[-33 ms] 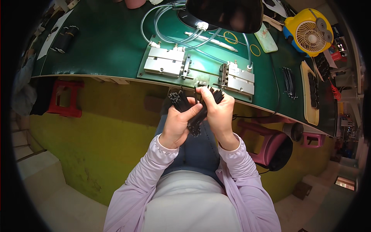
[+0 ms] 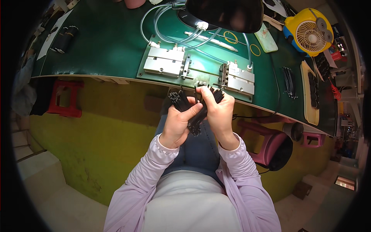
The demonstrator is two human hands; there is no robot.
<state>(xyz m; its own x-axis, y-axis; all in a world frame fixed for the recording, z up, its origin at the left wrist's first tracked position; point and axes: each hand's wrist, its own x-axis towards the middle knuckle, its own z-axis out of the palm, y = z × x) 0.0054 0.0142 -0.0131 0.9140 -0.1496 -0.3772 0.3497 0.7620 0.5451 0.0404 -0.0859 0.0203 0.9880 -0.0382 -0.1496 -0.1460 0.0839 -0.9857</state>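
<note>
Both hands are closed on thin black rods or cable pieces, held above my lap at the table's front edge. My left hand (image 2: 177, 120) grips a thick bundle of black rods (image 2: 179, 99), whose pale-tipped ends fan out to the upper left. My right hand (image 2: 218, 112) closes round more of the black rods, with its thumb and index finger pinched together at the top. The lower ends of the rods meet between my palms. Just beyond my fingers stands a fixture with two silver pneumatic blocks (image 2: 165, 60) on a green plate (image 2: 201, 69).
Clear air tubes (image 2: 158, 21) loop behind the fixture under a black lamp head (image 2: 226, 15). To the right are more black rods (image 2: 289, 82), a cream tray (image 2: 308, 96), a phone (image 2: 266, 40) and a yellow fan (image 2: 311, 33). A pink stool (image 2: 266, 145) stands below the table.
</note>
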